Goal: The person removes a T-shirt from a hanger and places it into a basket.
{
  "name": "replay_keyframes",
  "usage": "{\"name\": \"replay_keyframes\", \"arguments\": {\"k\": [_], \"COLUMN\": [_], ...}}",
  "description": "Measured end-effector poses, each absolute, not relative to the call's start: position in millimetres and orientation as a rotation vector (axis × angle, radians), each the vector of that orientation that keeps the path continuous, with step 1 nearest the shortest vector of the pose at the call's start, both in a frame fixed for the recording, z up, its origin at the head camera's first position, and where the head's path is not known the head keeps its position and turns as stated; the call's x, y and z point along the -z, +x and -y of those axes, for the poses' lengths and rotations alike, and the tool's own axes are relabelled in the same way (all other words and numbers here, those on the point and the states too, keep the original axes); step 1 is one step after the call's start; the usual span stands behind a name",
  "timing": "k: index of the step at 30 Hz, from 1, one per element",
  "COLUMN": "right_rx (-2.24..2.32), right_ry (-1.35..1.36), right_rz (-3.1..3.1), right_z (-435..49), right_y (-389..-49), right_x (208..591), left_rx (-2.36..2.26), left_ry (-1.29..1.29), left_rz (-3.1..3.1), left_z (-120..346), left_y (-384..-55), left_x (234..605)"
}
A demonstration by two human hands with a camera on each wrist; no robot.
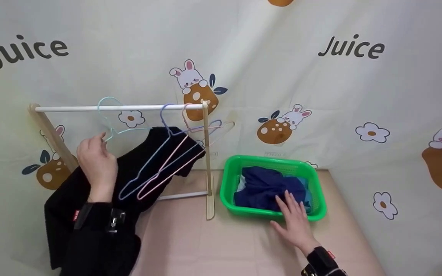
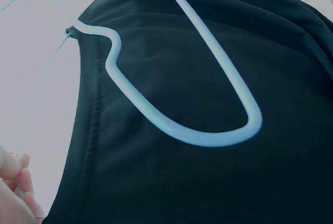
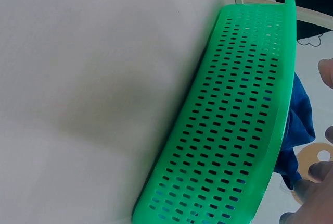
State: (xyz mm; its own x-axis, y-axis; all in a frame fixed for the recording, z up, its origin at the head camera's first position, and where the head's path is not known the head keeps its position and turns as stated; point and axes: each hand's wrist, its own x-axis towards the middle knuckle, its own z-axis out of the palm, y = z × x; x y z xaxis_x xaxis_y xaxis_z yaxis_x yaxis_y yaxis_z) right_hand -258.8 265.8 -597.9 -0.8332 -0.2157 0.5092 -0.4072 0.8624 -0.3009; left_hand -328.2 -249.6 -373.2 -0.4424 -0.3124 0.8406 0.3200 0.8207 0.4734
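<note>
Apparently for steadying, left hand [image 1: 97,166] pinches mint hanger [image 1: 129,130] (frame left); right hand [image 1: 294,220], fingers spread, over navy cloth [image 1: 263,188] lower right.

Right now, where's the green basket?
In the head view, the green basket sits on the table, just right of the clothes rack, with the right hand over its near edge.

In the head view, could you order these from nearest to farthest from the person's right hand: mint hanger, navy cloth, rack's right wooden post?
1. Navy cloth: in the green basket, right by the right hand.
2. Right wooden post: left of the basket.
3. Mint hanger: farther left, in the left hand.
</note>
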Motion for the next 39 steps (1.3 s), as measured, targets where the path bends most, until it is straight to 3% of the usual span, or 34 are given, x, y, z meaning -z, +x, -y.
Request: {"name": "replay_keyframes", "arguments": {"k": [9,39], "right_rx": [-0.572,-0.588], "right_ry": [0.452,0.548], "right_rz": [2.537,2.462], "right_z": [-265,-252], "right_y": [-258,-259], "right_x": [596,600], "left_rx": [0.786,0.906], "left_ry": [0.040,0.161], "left_rz": [1.864,1.949], "left_z": [253,261], "left_y": [-324,-278], "left_x": [380,491]}}
